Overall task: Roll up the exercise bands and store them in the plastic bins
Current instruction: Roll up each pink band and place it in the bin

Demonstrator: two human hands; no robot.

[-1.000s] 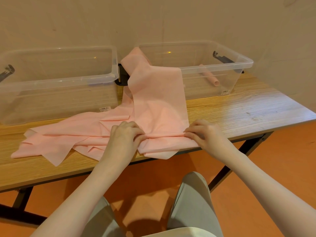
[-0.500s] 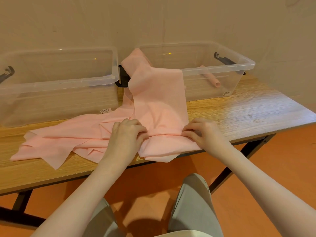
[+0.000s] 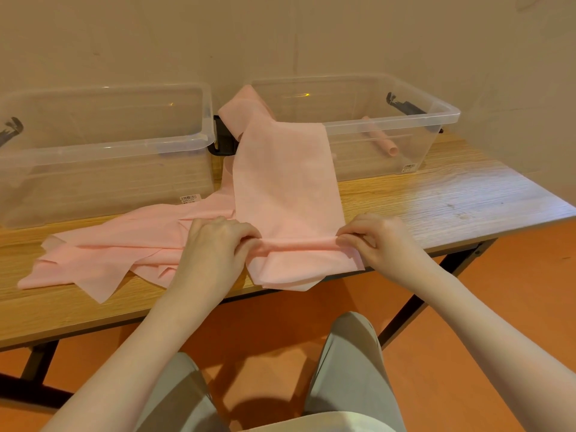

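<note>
A long pink exercise band (image 3: 285, 179) drapes from the rim of the right clear plastic bin (image 3: 442, 115) down onto the wooden table, with more of it piled flat to the left (image 3: 124, 244). Near the table's front edge a narrow rolled fold runs across the band. My left hand (image 3: 215, 244) pinches the fold's left end and my right hand (image 3: 374, 238) pinches its right end. A rolled pink band (image 3: 381, 140) lies inside the right bin. The left clear bin (image 3: 103, 141) holds nothing that I can see.
Both bins stand side by side against the wall at the back of the wooden table (image 3: 436, 204). Black latch handles stick out at the bins' ends. The band's near end hangs slightly over the table's front edge. Below are my knees and an orange floor.
Both hands have tightened the fold into a narrow roll across the band and shifted slightly away from me. The loose end below the roll has grown shorter.
</note>
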